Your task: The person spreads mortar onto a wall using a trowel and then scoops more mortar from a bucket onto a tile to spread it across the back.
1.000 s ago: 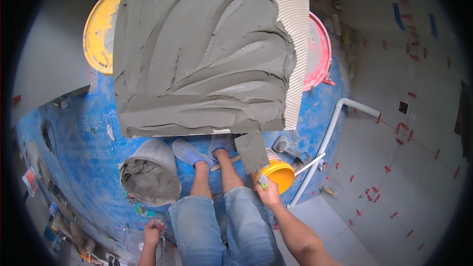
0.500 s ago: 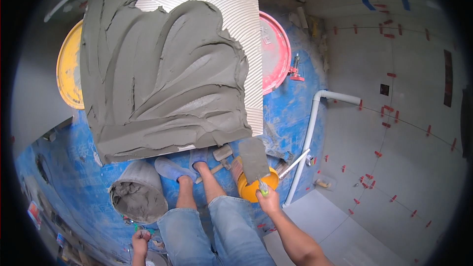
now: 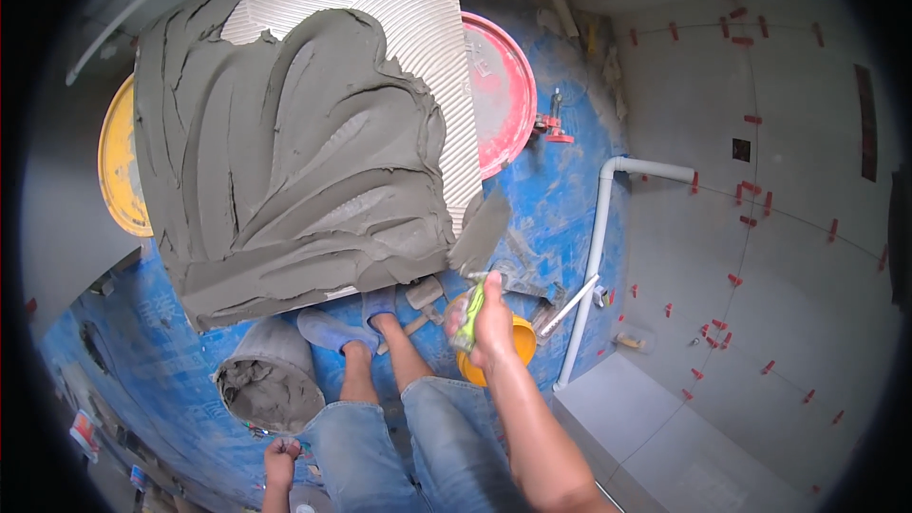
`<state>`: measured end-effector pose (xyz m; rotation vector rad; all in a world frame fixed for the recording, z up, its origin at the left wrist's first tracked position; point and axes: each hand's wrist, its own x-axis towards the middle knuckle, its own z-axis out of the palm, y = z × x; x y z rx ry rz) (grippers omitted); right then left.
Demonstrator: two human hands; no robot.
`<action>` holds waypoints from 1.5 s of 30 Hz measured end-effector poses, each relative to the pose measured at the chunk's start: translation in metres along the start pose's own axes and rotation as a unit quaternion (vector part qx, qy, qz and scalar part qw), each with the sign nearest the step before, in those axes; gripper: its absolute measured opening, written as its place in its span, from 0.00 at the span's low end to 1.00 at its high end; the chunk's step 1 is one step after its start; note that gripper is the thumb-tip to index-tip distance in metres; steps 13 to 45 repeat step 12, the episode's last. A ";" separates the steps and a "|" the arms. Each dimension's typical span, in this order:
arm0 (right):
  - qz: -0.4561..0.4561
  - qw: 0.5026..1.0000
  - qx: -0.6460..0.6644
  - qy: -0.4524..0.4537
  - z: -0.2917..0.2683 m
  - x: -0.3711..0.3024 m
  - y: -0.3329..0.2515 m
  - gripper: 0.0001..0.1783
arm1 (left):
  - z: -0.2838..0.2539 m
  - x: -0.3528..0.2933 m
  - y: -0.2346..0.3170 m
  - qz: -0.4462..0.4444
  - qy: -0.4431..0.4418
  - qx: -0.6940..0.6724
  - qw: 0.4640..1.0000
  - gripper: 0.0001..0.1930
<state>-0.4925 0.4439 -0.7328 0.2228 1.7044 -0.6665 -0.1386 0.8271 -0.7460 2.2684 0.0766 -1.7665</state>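
Note:
My right hand (image 3: 492, 328) is wrapped round the green handle of a trowel (image 3: 483, 228). Its flat grey blade is tilted at the near right corner of a large tile (image 3: 478, 114); whether it touches cannot be told. Thick grey mortar (image 3: 313, 152) covers most of the tile's ridged pale back in sweeping strokes, leaving the far and right edges bare. My left hand (image 3: 281, 451) hangs low beside my knee, fingers curled and nothing showing in them. Just beyond it stands a grey bucket (image 3: 302, 353) with mortar inside.
Beneath the tile, a yellow drum (image 3: 119, 171) shows at left and a red-rimmed drum (image 3: 513, 85) at right. A mallet (image 3: 425, 293) and yellow bucket (image 3: 522, 347) are near my feet. A white pipe (image 3: 594, 247) rises before the tiled wall (image 3: 798, 161) with red spacers.
My right hand has moved up and forward with the trowel, from over the yellow bucket to the tile's near right corner. The blade has turned. My view has shifted slightly.

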 end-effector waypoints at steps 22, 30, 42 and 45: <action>-0.258 0.954 -0.123 0.093 -0.116 0.011 0.003 0.28 | -0.016 -0.002 -0.012 -0.009 0.002 -0.006 1.000 0.02; -0.258 0.954 -0.123 0.093 -0.116 0.011 0.003 0.28 | -0.016 -0.002 -0.012 -0.009 0.002 -0.006 1.000 0.02; -0.258 0.954 -0.123 0.093 -0.116 0.011 0.003 0.28 | -0.016 -0.002 -0.012 -0.009 0.002 -0.006 1.000 0.02; -0.258 0.954 -0.123 0.093 -0.116 0.011 0.003 0.28 | -0.016 -0.002 -0.012 -0.009 0.002 -0.006 1.000 0.02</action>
